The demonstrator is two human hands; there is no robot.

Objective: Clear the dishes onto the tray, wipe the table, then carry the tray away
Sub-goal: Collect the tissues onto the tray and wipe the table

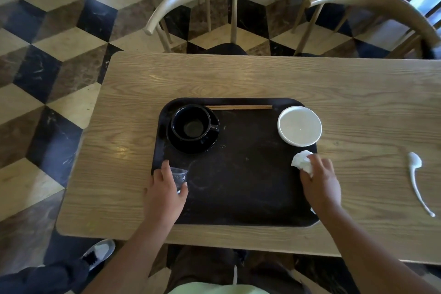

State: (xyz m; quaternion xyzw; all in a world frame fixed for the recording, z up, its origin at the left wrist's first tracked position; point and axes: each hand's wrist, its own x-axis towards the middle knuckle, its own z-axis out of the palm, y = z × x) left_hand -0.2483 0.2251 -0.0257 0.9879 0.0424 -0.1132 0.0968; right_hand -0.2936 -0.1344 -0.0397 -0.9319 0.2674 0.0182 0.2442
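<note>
left hand (164,188) wrapped round the clear cup (179,178) at the tray (238,198)'s near-left corner, right hand (319,181) clutching the tissue (301,162) at its right edge; set both inside the rim, then get the spoon (416,179).

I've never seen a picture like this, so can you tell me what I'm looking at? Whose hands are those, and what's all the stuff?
A person wears a camera on their head, so you look down as they do. On the wooden table sits a dark tray. It carries a black cup on a saucer, chopsticks and a white bowl. The left hand holds a small clear cup. The right hand grips a crumpled white napkin. A white spoon lies on the table, off the tray.
</note>
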